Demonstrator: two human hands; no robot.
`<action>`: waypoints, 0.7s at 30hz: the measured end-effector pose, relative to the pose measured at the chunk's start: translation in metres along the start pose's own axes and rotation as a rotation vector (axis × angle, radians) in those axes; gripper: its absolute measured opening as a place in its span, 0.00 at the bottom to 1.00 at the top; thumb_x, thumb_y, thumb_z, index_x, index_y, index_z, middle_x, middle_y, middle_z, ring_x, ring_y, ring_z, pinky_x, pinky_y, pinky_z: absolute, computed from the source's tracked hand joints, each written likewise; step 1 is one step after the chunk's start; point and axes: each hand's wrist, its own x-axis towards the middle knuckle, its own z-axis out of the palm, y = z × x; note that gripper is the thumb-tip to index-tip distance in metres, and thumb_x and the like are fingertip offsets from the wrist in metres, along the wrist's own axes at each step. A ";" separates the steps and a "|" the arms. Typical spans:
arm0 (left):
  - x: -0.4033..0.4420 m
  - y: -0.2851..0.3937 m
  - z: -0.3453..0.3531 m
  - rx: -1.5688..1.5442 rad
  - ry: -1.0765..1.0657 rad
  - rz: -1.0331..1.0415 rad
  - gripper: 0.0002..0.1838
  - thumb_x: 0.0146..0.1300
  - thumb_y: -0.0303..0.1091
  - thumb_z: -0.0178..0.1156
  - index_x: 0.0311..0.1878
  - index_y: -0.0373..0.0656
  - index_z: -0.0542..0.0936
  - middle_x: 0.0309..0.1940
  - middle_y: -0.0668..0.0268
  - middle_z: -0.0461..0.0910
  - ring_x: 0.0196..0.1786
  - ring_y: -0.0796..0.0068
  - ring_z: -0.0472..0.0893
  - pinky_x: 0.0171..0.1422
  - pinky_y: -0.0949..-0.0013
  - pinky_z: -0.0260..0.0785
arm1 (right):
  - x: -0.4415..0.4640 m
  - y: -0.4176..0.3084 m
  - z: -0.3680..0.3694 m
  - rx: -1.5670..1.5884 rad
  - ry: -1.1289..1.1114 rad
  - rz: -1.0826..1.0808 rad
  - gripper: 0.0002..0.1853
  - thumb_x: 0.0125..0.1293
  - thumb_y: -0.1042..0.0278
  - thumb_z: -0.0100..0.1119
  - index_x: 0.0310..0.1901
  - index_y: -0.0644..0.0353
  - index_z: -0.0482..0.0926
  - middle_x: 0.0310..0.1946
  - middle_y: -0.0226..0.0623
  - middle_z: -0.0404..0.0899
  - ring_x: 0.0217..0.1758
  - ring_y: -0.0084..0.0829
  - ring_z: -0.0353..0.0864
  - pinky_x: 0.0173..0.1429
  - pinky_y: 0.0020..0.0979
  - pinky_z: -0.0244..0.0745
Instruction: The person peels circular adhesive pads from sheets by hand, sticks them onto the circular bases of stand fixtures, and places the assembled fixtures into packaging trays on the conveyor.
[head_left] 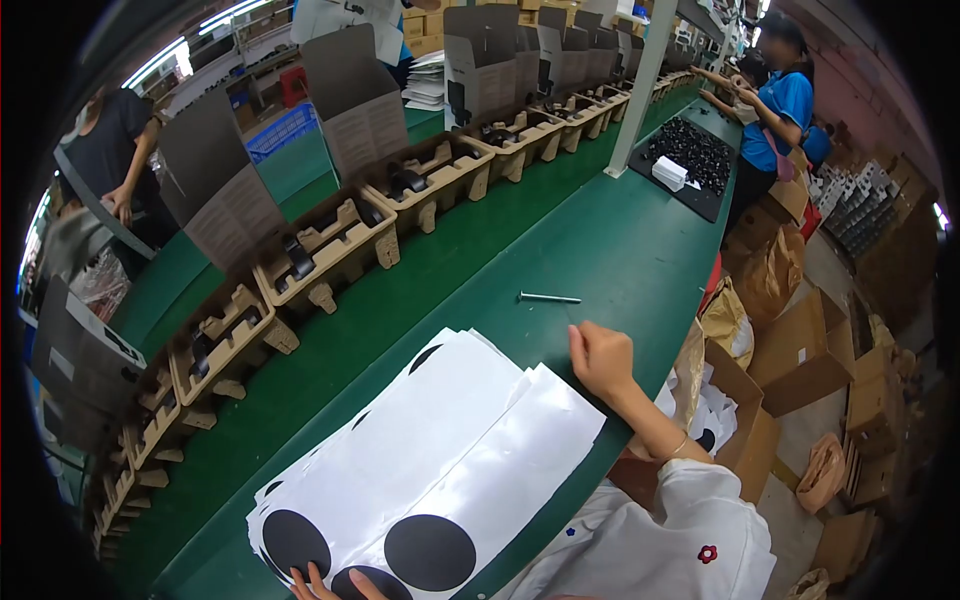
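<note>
A stack of white printed sheets (440, 430) with large black circles lies on the green bench at the bottom centre. My left hand (335, 587) rests on its near edge, fingers spread over the black circles and partly cut off by the frame. My right hand (602, 362) is closed in a loose fist above the bench, just past the stack's right corner. Its fingers hide whatever it may hold. A long thin metal bolt (549, 297) lies on the bench a little beyond this hand, apart from it.
Left of the bench, open boxes with moulded pulp trays (330, 250) stand in a line on a green conveyor (350, 340). A dark mat with small black parts (690, 150) lies farther along, near a metal post (640, 95). Cardboard boxes (800, 350) crowd the right. Co-workers stand nearby.
</note>
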 end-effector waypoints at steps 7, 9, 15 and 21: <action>0.001 -0.007 -0.005 0.022 -0.036 -0.010 0.29 0.64 0.54 0.56 0.57 0.39 0.75 0.63 0.53 0.67 0.67 0.50 0.62 0.69 0.48 0.54 | -0.004 -0.008 0.001 0.016 0.120 -0.046 0.12 0.65 0.69 0.52 0.23 0.60 0.70 0.16 0.44 0.71 0.18 0.48 0.71 0.22 0.42 0.63; -0.001 -0.009 -0.005 0.010 -0.038 -0.014 0.29 0.64 0.54 0.55 0.57 0.39 0.75 0.63 0.52 0.66 0.67 0.50 0.61 0.70 0.48 0.53 | -0.004 -0.014 0.001 0.096 0.179 -0.041 0.11 0.64 0.70 0.53 0.24 0.60 0.70 0.16 0.44 0.70 0.18 0.49 0.72 0.22 0.42 0.63; 0.002 -0.009 -0.012 -0.110 0.028 -0.025 0.29 0.63 0.52 0.57 0.58 0.37 0.73 0.66 0.48 0.60 0.70 0.48 0.56 0.71 0.48 0.51 | -0.002 -0.015 0.015 -0.069 0.206 0.008 0.08 0.64 0.69 0.53 0.27 0.61 0.73 0.15 0.47 0.71 0.19 0.52 0.73 0.22 0.45 0.64; -0.002 -0.066 -0.042 -0.184 0.592 -0.020 0.29 0.60 0.43 0.55 0.61 0.36 0.65 0.70 0.45 0.53 0.73 0.44 0.51 0.74 0.44 0.38 | -0.007 0.020 0.024 -0.249 -0.313 0.095 0.19 0.69 0.57 0.45 0.34 0.67 0.78 0.26 0.57 0.78 0.30 0.55 0.79 0.35 0.50 0.70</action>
